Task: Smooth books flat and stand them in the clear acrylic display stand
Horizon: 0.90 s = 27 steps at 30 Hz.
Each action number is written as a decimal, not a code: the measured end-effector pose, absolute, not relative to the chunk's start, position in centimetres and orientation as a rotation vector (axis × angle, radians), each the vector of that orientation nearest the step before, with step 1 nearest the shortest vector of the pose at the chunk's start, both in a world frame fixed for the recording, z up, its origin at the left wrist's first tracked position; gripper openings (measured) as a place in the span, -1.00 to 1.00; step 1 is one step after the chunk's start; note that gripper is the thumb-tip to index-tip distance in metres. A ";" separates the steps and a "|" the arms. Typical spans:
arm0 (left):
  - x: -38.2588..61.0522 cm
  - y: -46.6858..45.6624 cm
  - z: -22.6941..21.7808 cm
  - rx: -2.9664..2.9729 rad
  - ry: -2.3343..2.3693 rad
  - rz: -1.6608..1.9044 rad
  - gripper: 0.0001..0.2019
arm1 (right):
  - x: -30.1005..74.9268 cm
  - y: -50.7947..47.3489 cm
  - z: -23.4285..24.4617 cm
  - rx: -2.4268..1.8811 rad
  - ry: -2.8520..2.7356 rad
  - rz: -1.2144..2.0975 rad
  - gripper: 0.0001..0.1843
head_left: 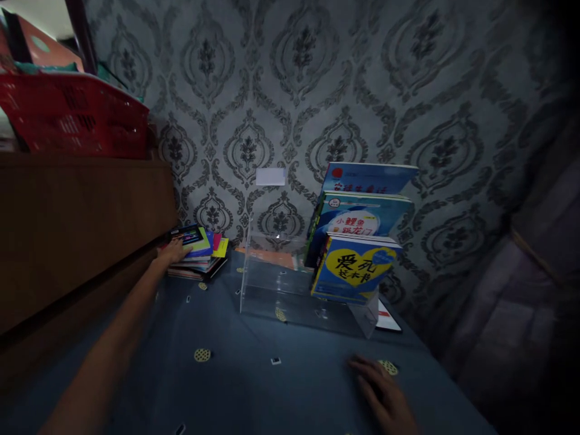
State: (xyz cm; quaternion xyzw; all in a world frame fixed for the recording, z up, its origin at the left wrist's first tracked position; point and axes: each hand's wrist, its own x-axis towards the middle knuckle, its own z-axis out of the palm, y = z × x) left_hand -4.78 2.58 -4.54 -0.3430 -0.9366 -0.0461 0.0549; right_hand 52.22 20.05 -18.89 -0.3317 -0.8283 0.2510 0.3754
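Note:
My left hand (172,252) reaches far across to a stack of books (197,266) beside the wooden cabinet. Its fingers lie stretched over the left edge of the upper books, touching a lime-and-black cover (194,240). My right hand (379,386) is low over the table at the lower right, loosely bent, fingers apart and holding nothing. Between them stands a clear acrylic stepped book rack (276,290). On its right side, books lean in tiers: a blue book with a yellow heart (356,269) in front, a light-blue book (362,211) behind, and another blue book (369,175) at the back.
A dark blue cloth with pineapple prints covers the table (235,374). The wooden cabinet (81,229) borders the left, with a red plastic basket (77,115) on top. A white flat item (387,320) lies behind the rack's right end. Patterned wallpaper (290,90) rises behind; a pale curtain (512,302) hangs right.

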 end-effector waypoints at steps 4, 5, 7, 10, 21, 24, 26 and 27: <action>-4.5 0.4 -4.9 -1.145 -2.764 -0.104 -0.32 | 52.1 20.4 -19.8 -0.835 -2.110 0.603 -0.63; -4.3 -0.3 -5.0 -1.179 -2.734 -0.092 -0.33 | 52.1 20.4 -20.0 -0.831 -2.108 0.599 -0.63; -4.1 -1.8 -5.2 -1.249 -2.669 -0.073 -0.37 | 51.9 20.6 -20.4 -0.824 -2.113 0.600 -0.63; -4.0 -3.4 -5.3 -1.335 -2.580 -0.067 -0.44 | 51.7 20.5 -20.4 -0.822 -2.126 0.599 -0.63; -0.2 -4.0 -5.4 -1.380 -2.489 -0.009 -0.39 | 51.5 19.4 -19.6 -0.839 -2.155 0.584 -0.59; 3.4 -5.2 -5.5 -1.353 -2.445 0.135 -0.39 | 51.5 19.2 -19.5 -0.820 -2.196 0.599 -0.59; 6.3 -6.3 -6.2 -1.358 -2.402 0.205 -0.38 | 51.5 19.0 -19.3 -0.821 -2.210 0.607 -0.59; 7.9 -7.0 -6.8 -1.365 -2.379 0.218 -0.37 | 51.5 18.9 -19.2 -0.821 -2.210 0.605 -0.59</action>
